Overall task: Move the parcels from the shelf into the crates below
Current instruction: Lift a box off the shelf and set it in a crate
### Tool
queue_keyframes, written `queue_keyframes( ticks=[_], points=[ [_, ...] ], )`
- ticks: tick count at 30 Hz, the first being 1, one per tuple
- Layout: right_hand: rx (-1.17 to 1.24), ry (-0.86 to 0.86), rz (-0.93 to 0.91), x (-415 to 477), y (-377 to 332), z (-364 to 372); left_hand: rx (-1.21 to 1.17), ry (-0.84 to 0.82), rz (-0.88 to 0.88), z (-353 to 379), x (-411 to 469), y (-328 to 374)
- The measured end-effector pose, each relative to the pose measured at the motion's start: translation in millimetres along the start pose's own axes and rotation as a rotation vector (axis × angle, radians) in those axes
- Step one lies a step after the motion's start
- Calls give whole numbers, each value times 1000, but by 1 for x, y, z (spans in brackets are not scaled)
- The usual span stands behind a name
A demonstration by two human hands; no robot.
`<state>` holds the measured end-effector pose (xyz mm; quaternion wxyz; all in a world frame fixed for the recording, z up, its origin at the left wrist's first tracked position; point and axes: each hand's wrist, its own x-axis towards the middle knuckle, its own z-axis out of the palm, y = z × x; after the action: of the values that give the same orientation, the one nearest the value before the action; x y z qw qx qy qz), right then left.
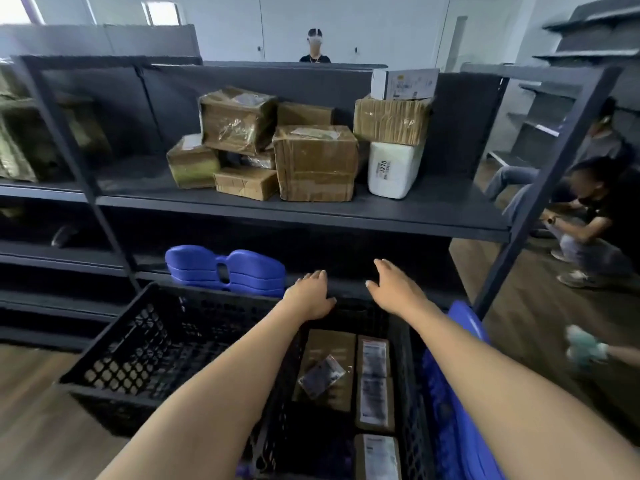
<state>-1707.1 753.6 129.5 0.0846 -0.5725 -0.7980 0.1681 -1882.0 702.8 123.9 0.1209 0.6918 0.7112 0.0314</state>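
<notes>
Warehouse room, dark metal shelf point(138, 188) ahead. We see both hands empty: left hand point(310, 294) and right hand point(394, 289) reach forward, fingers straight and loosely spread, holding nothing, over the far rim of the right black crate point(405, 368). That crate holds labelled parcels point(325, 351); the left black crate point(138, 344) touches it. Brown taped parcels point(315, 162), a white foam box point(393, 169) and a white carton point(403, 84) sit on the shelf above. A blue plastic piece point(225, 270) lies on the lower level.

**Reaching forward, nothing held**

Left hand point(309, 295) and right hand point(394, 289) reach forward, fingers straight, over two black crates point(114, 372). Brown parcels point(315, 162) sit piled on the shelf point(242, 211); flat parcels point(375, 358) lie in the right crate point(408, 393).
</notes>
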Motion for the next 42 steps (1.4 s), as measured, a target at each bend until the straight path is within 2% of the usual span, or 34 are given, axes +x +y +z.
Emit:
queue_keyframes(
  ticks=[10, 20, 26, 30, 36, 42],
  points=[
    [-43, 89, -21, 53, -58, -13, 8, 108, -39, -71, 13, -66],
    [33, 181, 34, 121, -180, -9, 82, 206, 12, -135, 44, -195],
    [94, 213, 22, 156, -240, -16, 77, 211, -24, -176, 67, -256],
    [116, 224, 25, 179, -260, -26, 56, 233, -27, -194, 87, -275],
    [111, 263, -60, 218, -279, -44, -9, 357, -104, -224, 122, -289],
    [234, 310, -15, 259, -292, -62, -106, 439, -118, -253, 158, -304]
  ],
)
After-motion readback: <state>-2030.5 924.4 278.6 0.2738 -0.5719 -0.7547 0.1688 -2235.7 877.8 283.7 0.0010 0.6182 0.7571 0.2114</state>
